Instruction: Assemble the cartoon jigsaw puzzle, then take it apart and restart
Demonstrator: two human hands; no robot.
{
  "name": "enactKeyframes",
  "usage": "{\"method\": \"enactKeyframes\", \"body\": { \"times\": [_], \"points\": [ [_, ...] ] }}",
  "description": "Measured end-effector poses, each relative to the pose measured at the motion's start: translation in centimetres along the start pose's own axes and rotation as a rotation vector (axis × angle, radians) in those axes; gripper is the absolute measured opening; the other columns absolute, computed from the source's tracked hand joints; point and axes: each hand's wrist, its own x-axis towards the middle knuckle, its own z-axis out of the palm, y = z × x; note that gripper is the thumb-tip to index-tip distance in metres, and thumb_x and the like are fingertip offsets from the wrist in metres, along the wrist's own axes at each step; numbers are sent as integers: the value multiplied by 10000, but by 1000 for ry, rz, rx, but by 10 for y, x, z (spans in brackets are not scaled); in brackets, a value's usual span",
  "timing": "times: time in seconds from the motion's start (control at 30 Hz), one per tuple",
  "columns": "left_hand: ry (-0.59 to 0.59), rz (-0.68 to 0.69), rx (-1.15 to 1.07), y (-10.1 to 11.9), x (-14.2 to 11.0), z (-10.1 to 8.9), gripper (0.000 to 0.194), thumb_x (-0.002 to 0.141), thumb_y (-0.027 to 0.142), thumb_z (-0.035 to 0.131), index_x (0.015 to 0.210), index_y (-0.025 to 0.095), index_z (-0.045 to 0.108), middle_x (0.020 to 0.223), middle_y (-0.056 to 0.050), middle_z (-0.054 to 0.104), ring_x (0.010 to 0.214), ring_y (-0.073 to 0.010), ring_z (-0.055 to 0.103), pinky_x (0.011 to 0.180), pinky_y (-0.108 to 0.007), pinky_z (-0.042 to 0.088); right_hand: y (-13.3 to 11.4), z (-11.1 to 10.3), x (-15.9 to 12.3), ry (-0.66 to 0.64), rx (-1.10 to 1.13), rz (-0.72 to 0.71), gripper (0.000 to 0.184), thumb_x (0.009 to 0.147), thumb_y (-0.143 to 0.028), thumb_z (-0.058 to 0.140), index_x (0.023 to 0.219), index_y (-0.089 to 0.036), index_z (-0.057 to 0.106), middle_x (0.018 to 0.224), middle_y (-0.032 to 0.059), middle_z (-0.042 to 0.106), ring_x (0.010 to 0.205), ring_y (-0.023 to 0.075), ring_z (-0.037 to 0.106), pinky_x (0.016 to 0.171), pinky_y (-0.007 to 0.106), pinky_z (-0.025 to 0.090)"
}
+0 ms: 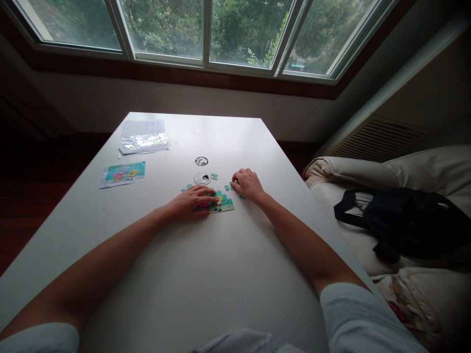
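Note:
A partly joined jigsaw puzzle (225, 206), with a colourful cartoon picture and a pale lower strip, lies on the white table. My left hand (191, 202) rests flat over its left part, fingers stretched out and covering much of the picture. Just right of the puzzle, my right hand (248, 184) is curled, its thumb and fingertips closed on a small teal puzzle piece (231, 186). Another loose puzzle piece (226, 188) lies beside those fingertips. Beyond the puzzle are a small cluster of teal pieces (214, 176) and a round grey-and-white disc (202, 179).
A second round disc (201, 161) lies farther back on the table (206, 274). To the left are a cartoon picture sheet (124, 173) and a clear plastic bag on papers (144, 137). A black bag (415, 223) sits on the cream sofa (434, 169) at right.

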Motion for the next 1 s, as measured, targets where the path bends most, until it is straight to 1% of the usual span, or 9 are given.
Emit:
{"method": "enactKeyframes", "body": {
  "times": [0.1,0.2,0.3,0.47,0.6,0.7,0.8,0.93,1.0],
  "points": [
    [-4,-3,-1,0,1,0,471,960,444,599,1421,354,586,1506,-67,528,1407,-316,448,1189,-503,353,0,-1,1,-2,17,12,111,884,-313,677,911,-207,660,991,98,675,997,271,534,862,394,385],
    [-5,-3,-2,0,0,0,469,960,446,599,1420,356,587,1506,-66,527,1411,-318,443,1186,-504,354,1,-1,1,10,138,6,91,855,-276,685,890,-204,640,884,53,681,887,229,555,822,367,401],
    [-12,-7,6,-1,-1,0,474,964,454,592,1429,361,577,1516,-62,517,1420,-319,429,1186,-506,354,5,-1,0,0,408,3,114,838,-269,671,933,-207,659,827,11,676,774,172,571,759,320,431],
    [-19,-2,16,-2,-2,-1,491,959,452,597,1440,353,566,1518,-65,515,1422,-324,426,1187,-519,350,10,3,0,-32,874,44,355,820,-365,671,1141,-218,705,910,11,714,772,145,606,753,300,480],
    [-6,-3,1,-2,-2,-1,480,959,445,599,1430,355,576,1511,-71,522,1418,-324,437,1186,-514,356,7,5,1,-42,1125,139,317,762,-369,717,1026,-194,731,922,39,735,827,159,657,768,296,510],
    [-6,2,-2,-2,-3,-1,483,956,450,602,1430,359,576,1509,-70,525,1419,-323,437,1190,-514,352,3,4,0,-34,1227,203,265,740,-364,742,934,-191,689,894,46,743,790,163,694,700,281,509],
    [0,5,-13,-2,-3,-2,483,952,453,610,1426,362,581,1499,-70,535,1415,-321,443,1191,-511,353,0,1,-1,-40,1261,235,301,737,-388,765,939,-189,664,879,51,748,738,164,705,642,270,506],
    [2,4,-13,-1,-2,-3,470,959,452,600,1418,356,588,1498,-74,536,1411,-323,449,1186,-515,357,0,-2,-3,-72,1176,185,393,751,-414,779,1055,-178,704,792,30,732,602,120,625,587,262,489],
    [-3,4,-7,-1,-1,-2,472,964,451,590,1426,354,580,1506,-73,528,1416,-325,442,1184,-519,358,1,-2,-3,-83,1161,163,385,755,-422,782,1042,-172,723,777,27,725,593,112,604,580,258,484]
  ]
}}
